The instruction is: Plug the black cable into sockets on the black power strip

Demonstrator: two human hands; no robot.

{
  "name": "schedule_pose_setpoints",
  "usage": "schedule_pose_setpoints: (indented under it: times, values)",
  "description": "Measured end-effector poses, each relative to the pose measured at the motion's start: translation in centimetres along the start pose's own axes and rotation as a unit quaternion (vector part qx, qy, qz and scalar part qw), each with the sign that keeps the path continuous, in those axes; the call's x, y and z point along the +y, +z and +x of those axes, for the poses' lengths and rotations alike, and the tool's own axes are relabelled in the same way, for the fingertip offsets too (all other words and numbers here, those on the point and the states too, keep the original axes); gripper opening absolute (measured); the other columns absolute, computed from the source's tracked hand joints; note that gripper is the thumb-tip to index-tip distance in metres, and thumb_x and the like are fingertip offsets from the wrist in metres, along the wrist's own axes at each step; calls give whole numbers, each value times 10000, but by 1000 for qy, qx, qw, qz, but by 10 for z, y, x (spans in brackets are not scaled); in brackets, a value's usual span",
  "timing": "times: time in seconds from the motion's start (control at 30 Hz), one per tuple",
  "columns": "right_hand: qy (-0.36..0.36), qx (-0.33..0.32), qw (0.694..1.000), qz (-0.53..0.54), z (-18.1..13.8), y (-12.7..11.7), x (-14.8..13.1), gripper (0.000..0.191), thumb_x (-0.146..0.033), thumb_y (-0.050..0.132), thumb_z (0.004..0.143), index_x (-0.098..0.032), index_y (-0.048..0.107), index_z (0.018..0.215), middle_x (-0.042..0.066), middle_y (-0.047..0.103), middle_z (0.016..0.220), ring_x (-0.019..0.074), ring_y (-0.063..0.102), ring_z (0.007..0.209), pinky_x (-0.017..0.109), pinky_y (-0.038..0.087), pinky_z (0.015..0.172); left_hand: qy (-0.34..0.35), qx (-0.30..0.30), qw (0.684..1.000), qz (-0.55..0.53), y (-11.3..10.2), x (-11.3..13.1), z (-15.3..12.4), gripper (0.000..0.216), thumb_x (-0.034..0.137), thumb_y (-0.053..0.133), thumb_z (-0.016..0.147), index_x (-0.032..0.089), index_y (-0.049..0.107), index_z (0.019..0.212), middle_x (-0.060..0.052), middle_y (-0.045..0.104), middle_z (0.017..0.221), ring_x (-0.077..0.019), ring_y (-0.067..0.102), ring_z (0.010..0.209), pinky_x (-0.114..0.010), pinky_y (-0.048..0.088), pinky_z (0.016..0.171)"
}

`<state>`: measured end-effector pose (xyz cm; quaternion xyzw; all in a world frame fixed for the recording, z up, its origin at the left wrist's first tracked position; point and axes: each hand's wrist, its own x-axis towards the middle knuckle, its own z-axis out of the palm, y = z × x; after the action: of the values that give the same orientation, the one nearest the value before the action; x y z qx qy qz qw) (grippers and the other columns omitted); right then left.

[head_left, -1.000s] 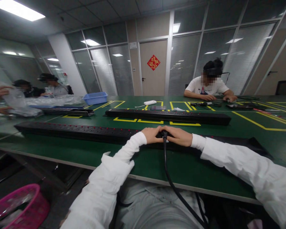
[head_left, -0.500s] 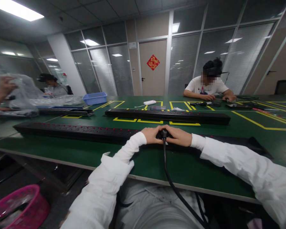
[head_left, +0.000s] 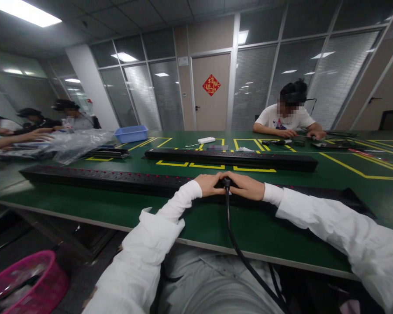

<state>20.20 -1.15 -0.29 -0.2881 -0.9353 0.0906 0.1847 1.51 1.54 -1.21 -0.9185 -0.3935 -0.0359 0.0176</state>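
Observation:
A long black power strip point(head_left: 118, 179) with red dots along its top lies across the table in front of me. From its middle a thick black power cable point(head_left: 229, 222) runs down over the table edge, past my lap. My left hand point(head_left: 210, 184) is closed on the strip to the left of the cable's base. From the other side my right hand point(head_left: 247, 185) grips the strip, with its fingertips meeting the left ones behind the cable. Both thumbs point in toward the cable's base. The part of the strip under my hands is hidden.
Beyond lies a second black power strip point(head_left: 232, 159). A blue basket point(head_left: 131, 134), a clear plastic bag point(head_left: 81, 144) and a white device point(head_left: 206, 140) are farther back. A pink basket point(head_left: 57, 279) stands low left. A co-worker point(head_left: 286, 115) sits across the table.
My hands stay in place on the power strip. At the left, another person's hand has come down, and the plastic bag has dropped onto the table, farther right.

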Motion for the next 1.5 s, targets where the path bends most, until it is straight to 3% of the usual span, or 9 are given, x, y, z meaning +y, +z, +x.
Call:
schedule_pose_setpoints:
  times: [0.53,1.03,1.5]
  values:
    - [-9,0,1000,12,1,0,1,292,-273,372,829,-177,366,1105,75,497,1035,182,480,907,319,376,784,11,20,1000,1,2,-2,0,646,702,201,697,212,352,1090,-73,595,928,-273,572,824,-333,408,653]
    - [31,-1,999,-22,0,0,-3,382,-315,427,792,-171,340,1135,86,507,1036,199,505,880,320,387,752,-4,2,1000,-12,-3,1,-1,742,759,305,599,206,350,1092,-81,587,958,-285,559,862,-335,402,677]
    - [20,0,1000,-19,0,0,-2,377,-301,413,805,-168,334,1150,85,500,1062,194,493,920,318,373,786,-5,-2,1000,-10,-1,1,0,707,717,316,646,205,326,1133,-83,578,993,-282,547,901,-330,399,696]
